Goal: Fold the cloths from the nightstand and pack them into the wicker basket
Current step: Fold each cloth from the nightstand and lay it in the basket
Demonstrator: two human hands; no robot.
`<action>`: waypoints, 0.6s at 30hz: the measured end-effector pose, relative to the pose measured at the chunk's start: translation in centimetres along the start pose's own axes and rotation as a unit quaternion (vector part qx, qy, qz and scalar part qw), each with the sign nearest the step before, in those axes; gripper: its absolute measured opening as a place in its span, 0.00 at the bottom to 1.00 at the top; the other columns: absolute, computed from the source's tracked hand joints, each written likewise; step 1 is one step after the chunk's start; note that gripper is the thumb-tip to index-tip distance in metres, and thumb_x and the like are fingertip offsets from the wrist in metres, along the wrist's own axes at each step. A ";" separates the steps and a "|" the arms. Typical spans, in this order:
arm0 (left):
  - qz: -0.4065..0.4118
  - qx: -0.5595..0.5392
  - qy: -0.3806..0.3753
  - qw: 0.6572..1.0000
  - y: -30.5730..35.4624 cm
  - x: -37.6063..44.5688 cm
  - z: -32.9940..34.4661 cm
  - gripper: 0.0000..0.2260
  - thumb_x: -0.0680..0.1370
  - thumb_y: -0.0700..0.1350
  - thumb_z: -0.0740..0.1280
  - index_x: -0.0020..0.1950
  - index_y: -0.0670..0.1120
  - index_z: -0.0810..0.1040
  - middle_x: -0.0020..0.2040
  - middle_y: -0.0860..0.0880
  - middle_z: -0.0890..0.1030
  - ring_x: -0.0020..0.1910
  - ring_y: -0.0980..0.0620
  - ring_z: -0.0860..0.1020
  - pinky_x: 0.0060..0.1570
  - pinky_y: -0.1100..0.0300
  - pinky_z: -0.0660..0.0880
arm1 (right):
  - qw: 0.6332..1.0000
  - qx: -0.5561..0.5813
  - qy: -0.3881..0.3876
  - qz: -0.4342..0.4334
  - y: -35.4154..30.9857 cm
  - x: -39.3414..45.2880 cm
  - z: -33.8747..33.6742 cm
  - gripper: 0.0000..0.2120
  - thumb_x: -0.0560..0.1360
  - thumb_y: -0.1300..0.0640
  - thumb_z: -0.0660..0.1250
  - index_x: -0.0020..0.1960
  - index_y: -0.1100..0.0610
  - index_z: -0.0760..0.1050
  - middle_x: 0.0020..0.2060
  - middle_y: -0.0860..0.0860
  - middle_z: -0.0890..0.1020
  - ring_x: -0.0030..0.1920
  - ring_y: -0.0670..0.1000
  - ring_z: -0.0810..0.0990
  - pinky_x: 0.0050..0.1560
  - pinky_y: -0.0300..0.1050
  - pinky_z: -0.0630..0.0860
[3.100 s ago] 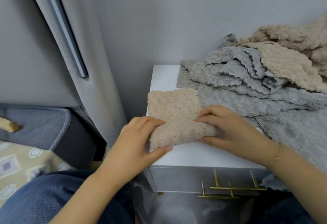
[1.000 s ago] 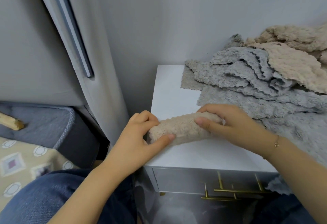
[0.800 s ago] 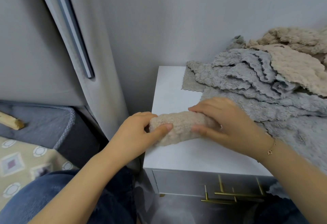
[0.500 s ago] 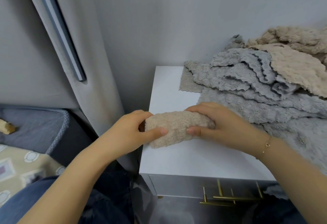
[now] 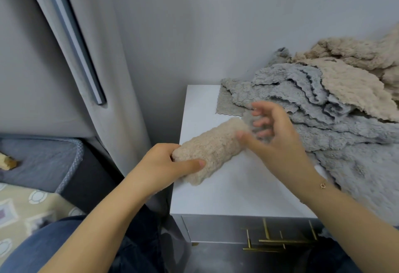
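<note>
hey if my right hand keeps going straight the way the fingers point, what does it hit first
Most likely the pile of grey cloths right behind the right hand, whose open, blurred fingers point up-left; depth is unclear. The beige roll lies left, in the left hand.

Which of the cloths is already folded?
The beige cloth gripped in the left hand, folded into a compact bundle at the nightstand's front-left. The grey and beige cloths behind lie loose and rumpled.

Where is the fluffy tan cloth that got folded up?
The folded tan cloth is in the left hand, over the white nightstand's front left part, just left of the open right hand and the grey cloth pile.
</note>
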State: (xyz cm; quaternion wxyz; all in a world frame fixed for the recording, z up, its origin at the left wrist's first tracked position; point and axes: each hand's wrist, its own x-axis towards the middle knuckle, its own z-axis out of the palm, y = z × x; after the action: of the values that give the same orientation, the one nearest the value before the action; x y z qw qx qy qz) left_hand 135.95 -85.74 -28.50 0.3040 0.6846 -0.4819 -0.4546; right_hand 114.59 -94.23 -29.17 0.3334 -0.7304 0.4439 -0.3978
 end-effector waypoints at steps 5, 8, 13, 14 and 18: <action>0.029 -0.137 0.077 0.987 1.3 -0.5 0.9 0.09 0.74 0.48 0.73 0.51 0.45 0.84 0.46 0.52 0.86 0.45 0.56 0.84 0.41 0.72 0.77 | 0.902 0.359 0.041 0.235 -1.3 -1.6 0.9 0.30 0.72 0.57 0.71 0.72 0.53 0.66 0.63 0.50 0.75 0.61 0.47 0.78 0.66 0.49 0.73; 0.041 -0.136 0.064 0.988 1.8 -0.6 2.1 0.09 0.72 0.47 0.75 0.51 0.46 0.84 0.46 0.50 0.86 0.47 0.50 0.84 0.51 0.55 0.80 | 0.849 0.456 -0.020 0.267 -2.0 -2.2 1.6 0.26 0.74 0.55 0.69 0.70 0.60 0.70 0.59 0.52 0.81 0.59 0.49 0.81 0.64 0.48 0.76; 0.052 -0.085 0.046 0.994 2.9 -0.3 4.9 0.18 0.63 0.55 0.77 0.48 0.49 0.83 0.45 0.47 0.85 0.47 0.44 0.82 0.51 0.45 0.78 | 0.819 0.506 0.040 0.268 -2.6 -1.2 1.3 0.23 0.73 0.50 0.68 0.66 0.56 0.75 0.56 0.54 0.84 0.56 0.52 0.83 0.60 0.50 0.78; 0.054 -0.080 0.044 0.994 3.3 0.0 5.3 0.18 0.63 0.55 0.77 0.48 0.49 0.82 0.45 0.48 0.85 0.47 0.45 0.82 0.49 0.47 0.78 | 0.817 0.508 0.062 0.266 -2.5 -1.0 0.9 0.23 0.73 0.49 0.68 0.65 0.56 0.75 0.55 0.53 0.84 0.55 0.51 0.83 0.58 0.49 0.79; 0.046 -0.082 0.029 0.995 4.2 0.6 6.6 0.16 0.68 0.50 0.79 0.51 0.50 0.79 0.45 0.51 0.84 0.46 0.51 0.81 0.43 0.61 0.76 | 0.819 0.495 0.121 0.264 -2.2 -0.7 -0.2 0.17 0.75 0.52 0.69 0.62 0.57 0.77 0.53 0.54 0.85 0.55 0.52 0.83 0.57 0.50 0.80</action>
State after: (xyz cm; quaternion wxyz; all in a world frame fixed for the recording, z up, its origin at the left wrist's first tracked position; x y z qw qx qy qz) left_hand 128.40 -87.66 -27.79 0.3937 0.6470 -0.4653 -0.4581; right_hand 115.08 -92.81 -27.43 0.6859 -0.2674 0.3995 -0.5463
